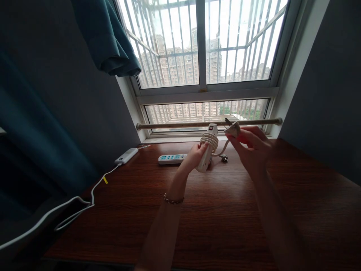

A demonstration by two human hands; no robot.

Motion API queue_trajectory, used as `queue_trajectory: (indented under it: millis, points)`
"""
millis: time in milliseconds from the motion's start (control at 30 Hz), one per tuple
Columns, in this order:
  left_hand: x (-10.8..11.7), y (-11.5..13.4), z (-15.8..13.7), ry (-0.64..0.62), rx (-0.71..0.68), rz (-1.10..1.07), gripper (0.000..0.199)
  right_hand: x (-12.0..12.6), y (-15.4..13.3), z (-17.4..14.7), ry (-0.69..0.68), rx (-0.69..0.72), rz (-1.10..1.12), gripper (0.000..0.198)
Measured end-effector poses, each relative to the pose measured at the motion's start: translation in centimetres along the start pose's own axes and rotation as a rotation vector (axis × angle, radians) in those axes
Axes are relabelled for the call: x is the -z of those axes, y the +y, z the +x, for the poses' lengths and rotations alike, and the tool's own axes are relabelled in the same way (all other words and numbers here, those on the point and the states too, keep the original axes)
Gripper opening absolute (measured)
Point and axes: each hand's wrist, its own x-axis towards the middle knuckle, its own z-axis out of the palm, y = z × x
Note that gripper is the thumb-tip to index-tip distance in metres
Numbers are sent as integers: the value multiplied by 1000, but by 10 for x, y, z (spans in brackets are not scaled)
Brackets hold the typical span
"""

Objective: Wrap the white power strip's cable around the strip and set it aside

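Note:
My left hand (196,155) is closed around a white power strip (203,161) with a red switch near its top end. The strip's pale cord (209,140) is coiled around its body. Between the fingers of my right hand (252,145) is the white plug (232,129) of that cord, its dark prongs pointing up and left. A length of cord runs from the plug down to the coil. On the table behind my left hand lies a second power strip (172,159), white with blue sockets, partly hidden. Another plug (224,158) with a dark face rests to its right.
A white device (126,156) with a white cable (97,184) sits at the left of the brown wooden table (220,218). Beyond the table's far edge, a metal rail (180,125) crosses the window. A blue curtain (109,45) hangs at upper left.

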Motion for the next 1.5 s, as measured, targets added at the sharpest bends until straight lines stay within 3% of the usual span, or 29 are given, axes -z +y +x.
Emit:
queue_trajectory:
  millis: [100,167,333,433,567,667,800,967,1100,1267,1367,1500]
  points:
    - [-12,3,-12,142,-155,457,49,-8,-9,-6,-80,91,-101,14]
    - [-20,6,-20,170,-236,669,47,-11,-11,-8,-108,131,-157,11]
    - [-24,14,-30,161,-398,933,49,-12,0,-5,-113,121,-276,11]
    - [-18,19,-31,89,-452,954,57,-10,9,-6,-169,70,-367,15]
    - [-17,22,-35,-50,-507,891,50,-9,14,-10,-225,-38,-387,19]
    - [-22,21,-38,-85,-567,880,47,-10,11,-9,-275,-6,-398,18]
    - [-25,19,-37,-28,-621,979,50,-14,11,-7,-288,81,-494,21]
    - [-23,25,-37,181,-634,1158,63,-21,29,-14,-210,-31,-535,23]
    - [-22,30,-38,267,-651,1189,66,-28,37,-22,-199,-107,-410,24]
    - [-22,30,-38,310,-632,1123,63,-39,37,-29,-30,-271,-100,40]
    - [-26,28,-38,317,-627,1110,65,-42,35,-27,24,-261,42,52]
    - [-29,31,-41,304,-621,1037,68,-39,27,-20,-37,-212,126,61]
